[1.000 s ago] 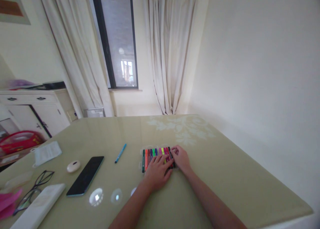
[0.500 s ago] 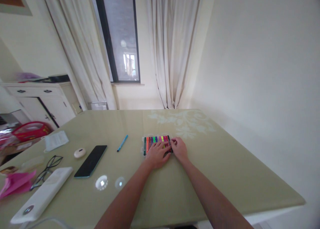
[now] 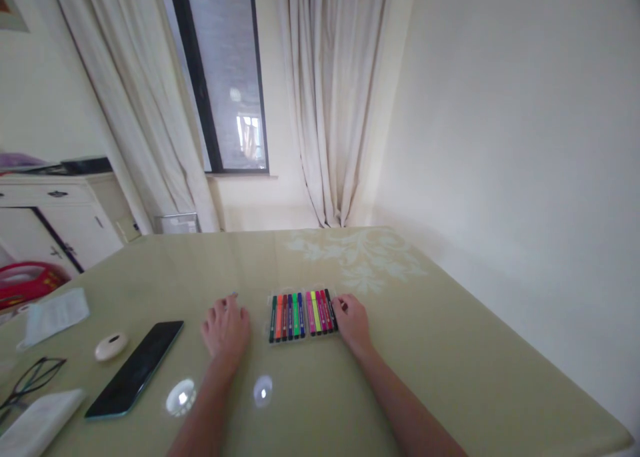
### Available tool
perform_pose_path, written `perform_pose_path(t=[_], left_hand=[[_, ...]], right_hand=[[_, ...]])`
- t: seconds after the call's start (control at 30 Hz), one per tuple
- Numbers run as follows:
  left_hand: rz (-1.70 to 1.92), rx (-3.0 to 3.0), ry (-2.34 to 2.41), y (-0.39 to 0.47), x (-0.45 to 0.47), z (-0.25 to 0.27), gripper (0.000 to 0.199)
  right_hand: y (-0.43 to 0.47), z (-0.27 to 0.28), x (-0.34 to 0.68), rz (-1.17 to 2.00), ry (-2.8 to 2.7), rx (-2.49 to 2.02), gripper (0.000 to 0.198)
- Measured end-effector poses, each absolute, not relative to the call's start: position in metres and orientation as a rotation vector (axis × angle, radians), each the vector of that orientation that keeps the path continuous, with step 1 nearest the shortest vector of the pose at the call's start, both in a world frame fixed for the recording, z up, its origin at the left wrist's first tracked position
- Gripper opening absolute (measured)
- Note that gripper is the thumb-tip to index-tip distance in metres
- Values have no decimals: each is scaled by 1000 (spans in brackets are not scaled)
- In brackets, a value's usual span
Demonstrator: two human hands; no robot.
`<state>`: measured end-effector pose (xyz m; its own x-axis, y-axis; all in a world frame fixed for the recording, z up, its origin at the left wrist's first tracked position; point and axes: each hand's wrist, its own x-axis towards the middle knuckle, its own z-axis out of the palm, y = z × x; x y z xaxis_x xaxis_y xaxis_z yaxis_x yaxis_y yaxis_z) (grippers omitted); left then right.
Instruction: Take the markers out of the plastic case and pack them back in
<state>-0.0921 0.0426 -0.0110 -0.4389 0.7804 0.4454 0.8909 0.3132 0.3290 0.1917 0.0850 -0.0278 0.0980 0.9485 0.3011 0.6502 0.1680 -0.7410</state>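
A clear plastic case [image 3: 286, 343] lies flat on the table, holding a row of coloured markers with one gap in the row, right of the blue one. My right hand [image 3: 351, 320] is at the case's right edge beside the black marker, its fingers curled and closed on that edge. To the left of the case, my left hand [image 3: 227, 327] rests low over the table with fingers bent down. It covers the spot of the blue marker, and only a small tip [image 3: 235, 294] shows past the fingertips.
On the left lie a black phone [image 3: 136, 369], a round pale case [image 3: 111, 346], a face mask [image 3: 56, 316], glasses [image 3: 37, 377] and a white device [image 3: 43, 420]. The table's [image 3: 480, 370] right edge runs near the wall. Curtains [image 3: 335, 104] hang behind.
My left hand has left the markers in the case and moved left onto the loose blue marker. My right hand stays at the case's right edge. The view has shifted slightly right.
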Motion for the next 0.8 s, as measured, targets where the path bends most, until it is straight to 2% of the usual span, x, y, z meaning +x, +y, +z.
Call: perform_pose_path(t=[0.13,0.27,0.5,0.57,0.63,0.8], left_hand=[[-454,-1366,-2563,40,-113,-18,42],[-388,-1465,-2582,39,-122,-19,40],[-849,-1851,-2418,41,-88,-12,34],[-1312,-2000,-2250,35,-56,-10,34],[-1573,-2140,-2070,25,-24,-7,31],[-1747,-2396,-1757,9,17,-5,18]], right_hand=[[83,-29,194,585,-1517,-1468,29],[81,-28,195,677,-1401,-1409,30],[66,-15,189,733,-1416,-1322,33],[59,-11,185,757,-1529,-1257,37],[53,-7,181,833,-1627,-1144,40],[48,-4,173,1028,-1627,-936,36]])
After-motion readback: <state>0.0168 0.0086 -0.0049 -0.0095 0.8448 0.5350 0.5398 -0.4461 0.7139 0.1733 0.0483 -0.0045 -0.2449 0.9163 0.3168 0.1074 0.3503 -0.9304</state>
